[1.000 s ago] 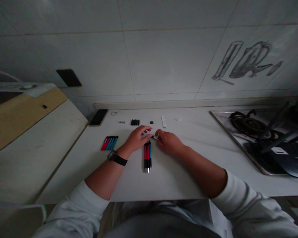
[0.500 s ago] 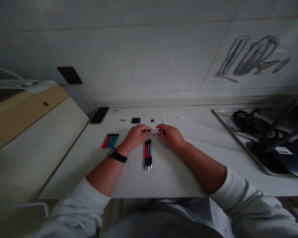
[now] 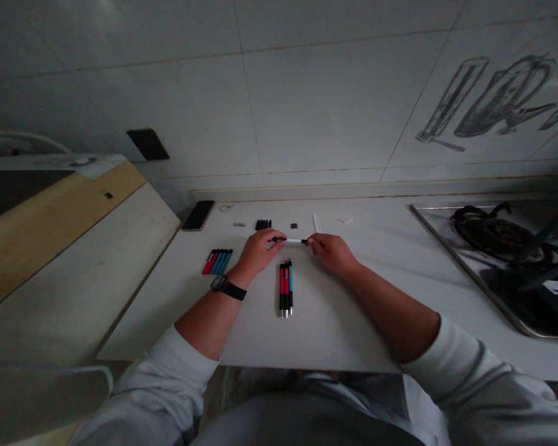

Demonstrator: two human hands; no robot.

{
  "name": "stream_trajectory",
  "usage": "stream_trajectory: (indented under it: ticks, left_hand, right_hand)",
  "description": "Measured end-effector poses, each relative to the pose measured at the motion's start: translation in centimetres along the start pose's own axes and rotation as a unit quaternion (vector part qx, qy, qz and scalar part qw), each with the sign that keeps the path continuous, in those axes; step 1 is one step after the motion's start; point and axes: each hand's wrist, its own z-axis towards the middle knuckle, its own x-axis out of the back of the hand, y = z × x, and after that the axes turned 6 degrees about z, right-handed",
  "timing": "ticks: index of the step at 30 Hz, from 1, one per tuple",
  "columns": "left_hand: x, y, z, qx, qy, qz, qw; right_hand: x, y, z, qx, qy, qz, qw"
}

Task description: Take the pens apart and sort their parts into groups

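Observation:
Between my two hands, level above the counter, lies a thin white pen refill (image 3: 294, 240) with black pieces at both ends. My left hand (image 3: 259, 251) pinches the black piece at its left end. At the right end, the fingertips of my right hand (image 3: 330, 251) are closed on the other black piece. Just below sit three assembled pens (image 3: 286, 288), two red and one blue, side by side. Red and blue pen barrels (image 3: 217, 261) form a row left of my left hand. Behind the hands are black pen grips (image 3: 263, 225), springs (image 3: 239, 225) and white refills (image 3: 316, 223).
Along the back lie a phone (image 3: 198, 215), a small ring (image 3: 225, 209), a small dark pile (image 3: 294, 226) and tiny white pieces (image 3: 346, 220). A gas stove (image 3: 488, 232) occupies the right side. A white cabinet (image 3: 97, 260) stands at the left, against the tiled wall (image 3: 316, 111).
My hands have drawn slightly apart, so more of the white refill and its black ends shows. The whole view has shifted, with the counter's things appearing farther right.

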Motion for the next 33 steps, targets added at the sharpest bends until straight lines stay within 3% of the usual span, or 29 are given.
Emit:
stream_trajectory:
  ticks: [9, 15, 23, 28, 33]
  left_hand:
    - [-0.3, -0.6, 0.0, 0.038, -0.019, -0.011, 0.999]
    - [-0.2, -0.5, 0.1, 0.066, -0.015, -0.038, 0.997]
    - [0.5, 0.1, 0.1, 0.002, 0.010, 0.028, 1.000]
    - [0.7, -0.2, 0.2, 0.011, 0.033, 0.033, 0.999]
    - [0.7, -0.2, 0.2, 0.014, 0.037, 0.025, 0.999]
  right_hand:
    - [0.0, 0.1, 0.0, 0.015, -0.007, -0.005, 1.000]
    - [-0.3, -0.3, -0.1, 0.027, 0.050, 0.026, 0.998]
    - [-0.3, -0.1, -0.1, 0.002, 0.025, 0.015, 1.000]
    - [-0.7, 0.4, 0.0, 0.001, 0.062, 0.051, 0.997]
    - [-0.5, 0.3, 0.0, 0.000, 0.031, 0.033, 0.999]
